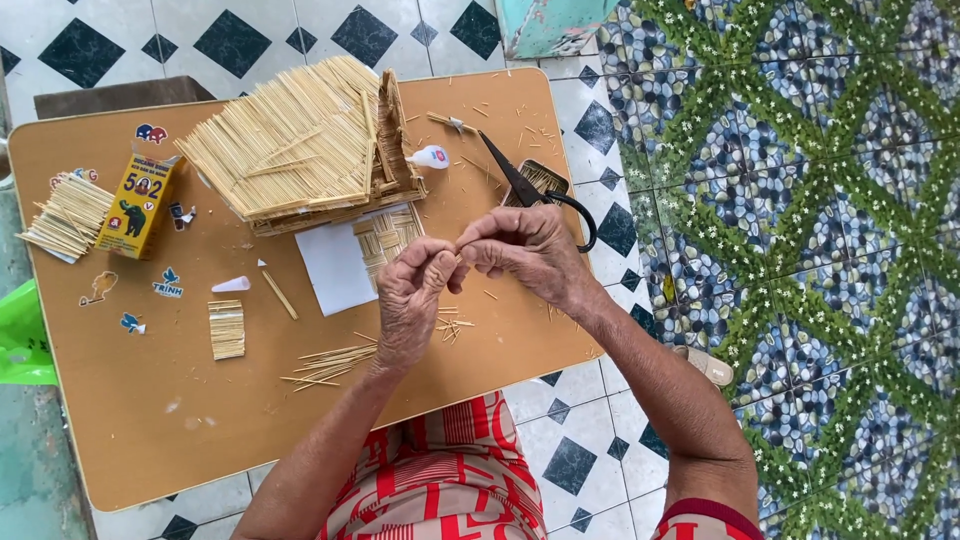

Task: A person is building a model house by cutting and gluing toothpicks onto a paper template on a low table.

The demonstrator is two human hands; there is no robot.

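My left hand [415, 295] and my right hand [525, 250] meet above the small wooden table [150, 420], fingertips pinched together on a thin wooden stick [462, 243]. Black scissors [520, 182] hang from my right hand, blades pointing away toward the model house. A model house [300, 140] made of thin sticks, with a slanted stick roof, stands at the table's far side. Loose sticks [330, 362] lie just left of my left wrist.
A yellow glue box [138, 205] and a bundle of sticks [68, 215] sit at the far left. A white sheet [335, 265], a small stick panel [227, 329], a white glue tube [430, 156] and stickers lie on the table. Patterned floor tiles surround it.
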